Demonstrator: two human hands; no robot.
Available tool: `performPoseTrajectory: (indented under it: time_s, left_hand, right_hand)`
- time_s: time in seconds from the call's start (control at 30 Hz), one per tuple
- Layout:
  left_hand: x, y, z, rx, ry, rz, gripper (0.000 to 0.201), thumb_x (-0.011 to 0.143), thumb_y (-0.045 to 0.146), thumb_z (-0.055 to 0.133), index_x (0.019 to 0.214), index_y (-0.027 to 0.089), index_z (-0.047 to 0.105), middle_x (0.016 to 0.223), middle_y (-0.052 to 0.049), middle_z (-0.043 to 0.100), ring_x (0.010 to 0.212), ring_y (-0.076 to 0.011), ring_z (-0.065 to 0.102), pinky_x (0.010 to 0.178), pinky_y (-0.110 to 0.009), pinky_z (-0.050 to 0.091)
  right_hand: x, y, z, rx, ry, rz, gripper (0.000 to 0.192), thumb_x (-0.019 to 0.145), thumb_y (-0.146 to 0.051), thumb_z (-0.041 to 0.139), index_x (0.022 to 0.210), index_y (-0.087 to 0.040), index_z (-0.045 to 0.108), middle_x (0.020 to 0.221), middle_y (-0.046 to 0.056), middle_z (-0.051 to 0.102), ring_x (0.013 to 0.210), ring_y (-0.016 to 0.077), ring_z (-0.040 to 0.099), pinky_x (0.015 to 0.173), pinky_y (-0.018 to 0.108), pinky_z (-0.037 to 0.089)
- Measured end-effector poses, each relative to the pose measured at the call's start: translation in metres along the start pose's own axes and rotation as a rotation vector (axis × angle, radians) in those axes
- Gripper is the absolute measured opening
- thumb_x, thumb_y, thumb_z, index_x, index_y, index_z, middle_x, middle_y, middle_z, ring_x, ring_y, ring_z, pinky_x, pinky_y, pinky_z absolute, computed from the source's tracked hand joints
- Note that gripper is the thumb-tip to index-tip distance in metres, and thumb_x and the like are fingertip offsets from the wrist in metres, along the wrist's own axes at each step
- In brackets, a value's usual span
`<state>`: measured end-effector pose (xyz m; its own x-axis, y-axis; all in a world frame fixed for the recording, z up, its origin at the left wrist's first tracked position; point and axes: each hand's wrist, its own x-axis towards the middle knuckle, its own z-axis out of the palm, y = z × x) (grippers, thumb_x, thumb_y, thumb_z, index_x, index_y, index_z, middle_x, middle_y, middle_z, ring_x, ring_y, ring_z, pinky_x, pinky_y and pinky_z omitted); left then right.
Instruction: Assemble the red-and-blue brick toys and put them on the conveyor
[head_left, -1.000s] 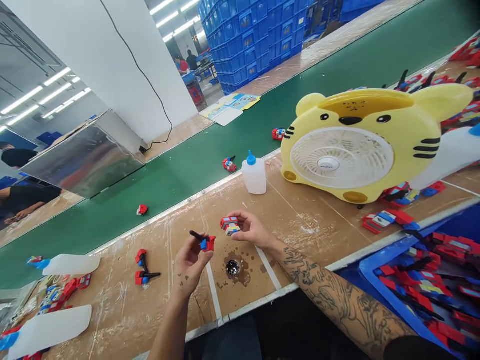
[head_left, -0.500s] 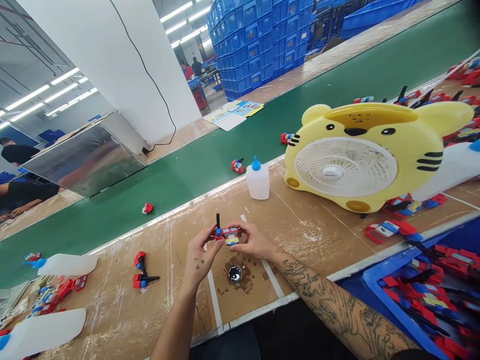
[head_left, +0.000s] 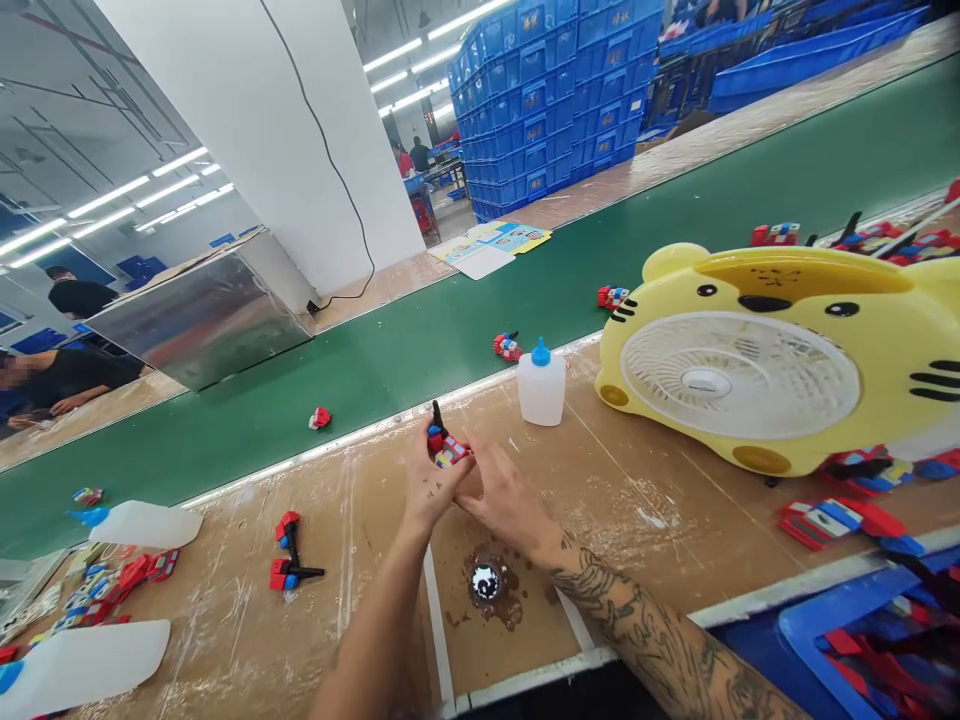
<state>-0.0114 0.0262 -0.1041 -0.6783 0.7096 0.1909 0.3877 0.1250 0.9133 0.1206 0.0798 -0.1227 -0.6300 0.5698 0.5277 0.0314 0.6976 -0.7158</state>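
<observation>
A small red, blue and yellow plastic toy assembly with a black peg (head_left: 450,452) is held over the bench, tilted, its peg pointing up. My left hand (head_left: 429,490) is closed around its left and lower side. Bent fingers of my right hand (head_left: 508,498) press on its right end and partly hide it. Below the hands, a small round black-and-white dish (head_left: 485,582) sits in a wet brown patch. Two red and blue parts with black pegs (head_left: 285,570) lie to the left. A squeeze bottle with a blue tip (head_left: 541,390) stands beyond my right hand.
A yellow animal-faced fan (head_left: 739,375) stands at the right. Below it a blue bin (head_left: 814,630) holds many toy parts. The green conveyor belt (head_left: 405,350) crosses behind the bench, carrying several parts. White bottles (head_left: 142,525) lie at the left. Another person (head_left: 82,375) sits across the belt.
The toy assembly has turned from level to tilted and moved slightly up, away from me. My right hand has shifted around its end. The camera view has swung a little left.
</observation>
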Motion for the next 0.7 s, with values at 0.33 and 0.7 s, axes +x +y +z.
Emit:
performPoseTrajectory:
  time_s: [0.33,0.7]
  left_hand:
    - [0.21,-0.018,-0.013,0.784,-0.29,-0.288,0.074,0.061,0.02,0.087,0.126,0.011,0.051,0.102,-0.011,0.069,0.096,-0.025,0.066,0.08,-0.032,0.051]
    - [0.227,-0.032,0.004,0.845,-0.393,-0.331,0.055,0.084,0.034,0.072,0.131,0.014,0.053,0.123,-0.014,0.062,0.11,-0.0269,0.062,0.093,-0.045,0.051]
  right_hand:
    - [0.002,0.053,0.022,0.028,-0.113,0.178,0.042,0.084,-0.025,0.066,0.124,-0.017,0.055,0.092,0.006,0.063,0.088,0.0241,0.059,0.085,0.041,0.05]
    - [-0.005,0.061,0.024,0.043,-0.135,0.315,0.035,0.086,-0.049,0.063,0.105,-0.02,0.068,0.086,0.007,0.069,0.077,0.0243,0.065,0.072,0.037,0.054]
